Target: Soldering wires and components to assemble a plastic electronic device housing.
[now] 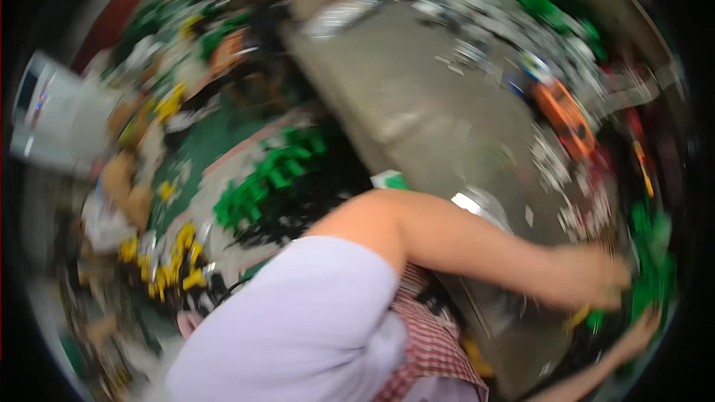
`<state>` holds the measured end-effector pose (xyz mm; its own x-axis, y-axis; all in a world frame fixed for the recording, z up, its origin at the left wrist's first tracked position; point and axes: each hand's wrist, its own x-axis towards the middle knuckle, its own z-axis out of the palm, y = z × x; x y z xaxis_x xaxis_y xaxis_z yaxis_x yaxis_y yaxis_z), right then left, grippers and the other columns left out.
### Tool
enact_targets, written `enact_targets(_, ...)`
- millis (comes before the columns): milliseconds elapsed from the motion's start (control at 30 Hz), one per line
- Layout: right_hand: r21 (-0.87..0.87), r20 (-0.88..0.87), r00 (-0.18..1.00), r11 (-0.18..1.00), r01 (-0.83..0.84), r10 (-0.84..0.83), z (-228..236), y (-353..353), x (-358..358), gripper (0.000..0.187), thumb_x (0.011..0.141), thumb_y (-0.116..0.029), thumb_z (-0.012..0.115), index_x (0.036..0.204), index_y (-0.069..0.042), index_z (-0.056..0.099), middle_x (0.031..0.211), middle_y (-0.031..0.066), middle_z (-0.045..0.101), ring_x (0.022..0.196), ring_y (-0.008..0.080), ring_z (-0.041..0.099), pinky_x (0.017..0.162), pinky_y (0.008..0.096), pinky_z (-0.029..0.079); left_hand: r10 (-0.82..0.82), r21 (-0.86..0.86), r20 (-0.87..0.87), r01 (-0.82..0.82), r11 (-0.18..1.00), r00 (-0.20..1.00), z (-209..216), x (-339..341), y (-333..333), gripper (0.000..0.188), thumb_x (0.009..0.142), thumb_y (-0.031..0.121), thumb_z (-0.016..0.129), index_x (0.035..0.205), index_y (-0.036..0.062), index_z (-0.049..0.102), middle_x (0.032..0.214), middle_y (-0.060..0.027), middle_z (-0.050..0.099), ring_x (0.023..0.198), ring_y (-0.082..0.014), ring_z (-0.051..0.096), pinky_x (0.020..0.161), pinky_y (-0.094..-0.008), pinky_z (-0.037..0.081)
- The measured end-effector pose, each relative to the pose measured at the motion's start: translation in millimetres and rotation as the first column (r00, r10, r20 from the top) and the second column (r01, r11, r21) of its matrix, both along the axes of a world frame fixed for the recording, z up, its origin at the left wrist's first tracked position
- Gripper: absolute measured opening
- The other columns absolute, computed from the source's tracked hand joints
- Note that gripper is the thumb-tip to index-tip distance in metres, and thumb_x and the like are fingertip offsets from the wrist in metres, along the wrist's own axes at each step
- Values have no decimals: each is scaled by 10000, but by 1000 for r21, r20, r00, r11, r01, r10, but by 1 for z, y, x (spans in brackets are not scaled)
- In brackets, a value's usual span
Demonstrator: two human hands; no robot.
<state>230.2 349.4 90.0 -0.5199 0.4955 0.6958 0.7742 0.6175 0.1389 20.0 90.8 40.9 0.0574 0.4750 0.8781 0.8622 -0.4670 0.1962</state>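
Motion blurs the whole view. My left arm, in a pale lilac sleeve, crosses in front of me, and my left hand (592, 277) is at the far right, beside a heap of green plastic pieces (654, 268). Its fingers are smeared, so whether it holds anything does not show. Lower down at the right edge, my right hand (642, 329) comes up to the bottom of the same green heap. Whether it grips or only touches a piece cannot be made out. A small yellow piece (577, 318) lies just below my left hand.
A grey work table (417, 97) carries many small metallic parts (477, 22) and an orange tool-like object (564, 117). To the left, green clips (268, 175), yellow pieces (179, 264) and a whitish translucent bin (63, 115) stand among clutter. A red checked cloth (432, 342) covers my front.
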Motion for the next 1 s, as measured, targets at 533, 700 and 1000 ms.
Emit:
enact_targets(533,-755,-595,799,278,-594,92,4,-148,-47,395,841,-109,676,1204,-16,549,1049,163,664,963,218,646,853,293,503,74,-228,-128,-102,968,989,26,-55,-14,344,656,-46,628,993,16,597,1107,-132,628,1029,-319,602,851,-381,507)
enact_targets(700,-531,31,954,813,-237,298,-60,-149,-54,505,768,-217,733,1220,-66,565,1272,195,520,1167,377,491,1002,438,416,261,-363,856,160,918,446,-8,-86,-96,366,919,-3,541,1279,12,477,1208,-65,564,1107,-167,537,969,-320,406)
enact_targets(1000,-135,-23,956,947,-292,292,-41,-112,-37,243,685,-89,709,913,-67,627,1013,117,566,1021,302,514,858,423,425,-43,88,987,300,950,-155,-41,-91,-161,438,946,130,540,1344,60,372,1334,-109,472,1231,-271,488,1044,-516,393)
